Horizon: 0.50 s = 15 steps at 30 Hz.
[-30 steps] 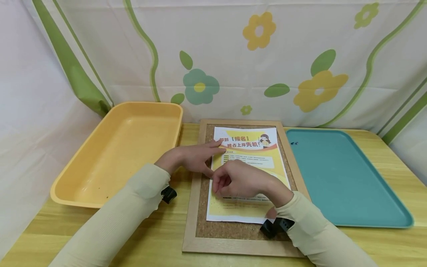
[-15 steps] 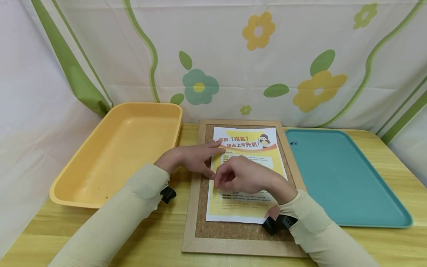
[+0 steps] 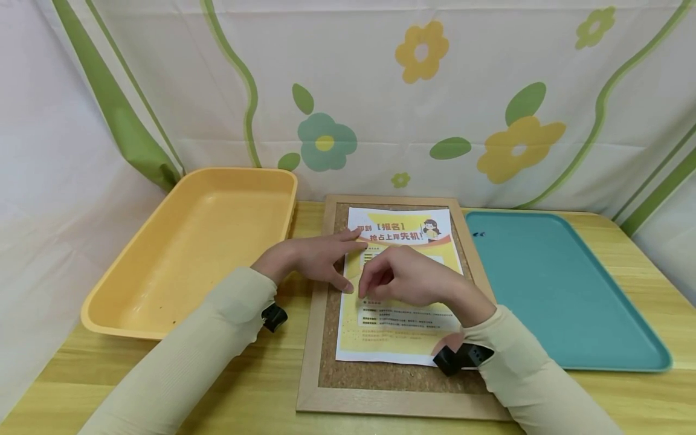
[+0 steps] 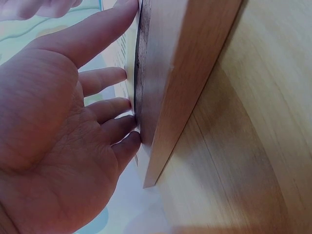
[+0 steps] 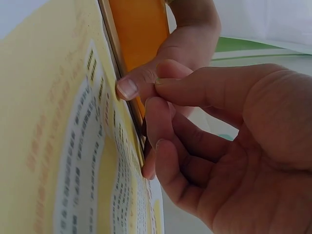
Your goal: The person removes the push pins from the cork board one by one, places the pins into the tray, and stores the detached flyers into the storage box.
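Note:
A printed yellow-and-white poster (image 3: 402,341) lies on a wood-framed cork board (image 3: 402,377). My left hand (image 3: 321,257) spreads its straight fingers over the poster's left edge; the left wrist view shows the fingertips (image 4: 127,102) at the paper and the frame close beside them. Above the middle of the sheet my right hand (image 3: 405,277) has its fingers curled, thumb and index tips together. Nothing shows between those tips in the right wrist view, where the right hand (image 5: 219,141) is close to the left thumb (image 5: 127,89).
A deep yellow tub (image 3: 190,260) stands left of the board. On the right lies a flat teal tray (image 3: 565,290) with a few tiny dark blue things (image 3: 479,234) near its upper left corner. A flowered curtain (image 3: 375,90) hangs behind the wooden table (image 3: 234,386).
My right hand has moved a little right and away from me over the poster, with its fingers still curled. The left hand keeps its place at the paper's left edge.

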### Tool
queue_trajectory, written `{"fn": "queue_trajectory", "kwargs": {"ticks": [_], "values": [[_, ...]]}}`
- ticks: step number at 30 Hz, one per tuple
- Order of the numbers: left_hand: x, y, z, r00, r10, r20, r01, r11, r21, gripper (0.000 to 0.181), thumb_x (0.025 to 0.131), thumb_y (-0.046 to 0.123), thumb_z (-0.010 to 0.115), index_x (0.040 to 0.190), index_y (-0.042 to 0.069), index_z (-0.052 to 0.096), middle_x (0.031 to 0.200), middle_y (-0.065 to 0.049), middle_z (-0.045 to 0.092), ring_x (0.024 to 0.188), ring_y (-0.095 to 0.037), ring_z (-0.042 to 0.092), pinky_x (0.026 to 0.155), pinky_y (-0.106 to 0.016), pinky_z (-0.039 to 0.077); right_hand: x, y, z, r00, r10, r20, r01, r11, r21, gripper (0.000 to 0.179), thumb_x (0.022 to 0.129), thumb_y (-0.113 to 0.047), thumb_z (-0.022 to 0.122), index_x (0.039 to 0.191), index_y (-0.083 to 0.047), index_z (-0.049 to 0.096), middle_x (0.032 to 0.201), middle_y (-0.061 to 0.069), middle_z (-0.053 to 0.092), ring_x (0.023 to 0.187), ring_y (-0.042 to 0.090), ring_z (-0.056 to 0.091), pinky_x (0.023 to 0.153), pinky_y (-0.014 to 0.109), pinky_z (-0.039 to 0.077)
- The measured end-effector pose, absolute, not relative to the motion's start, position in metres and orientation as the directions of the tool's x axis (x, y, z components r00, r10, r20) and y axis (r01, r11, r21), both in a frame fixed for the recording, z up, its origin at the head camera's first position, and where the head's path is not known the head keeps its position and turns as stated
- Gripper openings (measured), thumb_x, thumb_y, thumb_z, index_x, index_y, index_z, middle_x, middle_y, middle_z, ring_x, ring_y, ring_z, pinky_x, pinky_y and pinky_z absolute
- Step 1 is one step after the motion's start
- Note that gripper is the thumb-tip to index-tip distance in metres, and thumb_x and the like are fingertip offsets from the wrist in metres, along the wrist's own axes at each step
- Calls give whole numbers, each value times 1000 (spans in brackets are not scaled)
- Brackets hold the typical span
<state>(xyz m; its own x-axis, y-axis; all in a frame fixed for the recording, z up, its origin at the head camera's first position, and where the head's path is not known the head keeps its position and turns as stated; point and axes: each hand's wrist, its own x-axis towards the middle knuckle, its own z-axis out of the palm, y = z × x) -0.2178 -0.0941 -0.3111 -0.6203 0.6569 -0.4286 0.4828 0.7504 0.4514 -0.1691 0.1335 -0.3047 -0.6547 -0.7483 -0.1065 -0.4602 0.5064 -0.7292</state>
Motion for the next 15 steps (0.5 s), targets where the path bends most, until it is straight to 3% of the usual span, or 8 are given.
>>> {"fn": "queue_trajectory", "kwargs": {"ticks": [6,15], "values": [[-218,-94,-311,-624,649,-435,471,757,453,95,98,40,76,172,21,20,181,-1,-7,169,-25,-1,136,-50,14,-172,140,-301,-694,-706,-140,-409,547,-730,19,95,-1,68,99,-14,81,89,1,78,79,12,68,76,30,57],[-218,-94,-311,-623,652,-432,475,754,453,94,99,41,76,172,22,20,181,-1,-7,169,-25,-2,136,-50,13,-177,144,-303,-696,-708,-118,-411,528,-743,16,95,0,70,98,-11,81,87,3,77,76,13,66,72,26,56]]}}
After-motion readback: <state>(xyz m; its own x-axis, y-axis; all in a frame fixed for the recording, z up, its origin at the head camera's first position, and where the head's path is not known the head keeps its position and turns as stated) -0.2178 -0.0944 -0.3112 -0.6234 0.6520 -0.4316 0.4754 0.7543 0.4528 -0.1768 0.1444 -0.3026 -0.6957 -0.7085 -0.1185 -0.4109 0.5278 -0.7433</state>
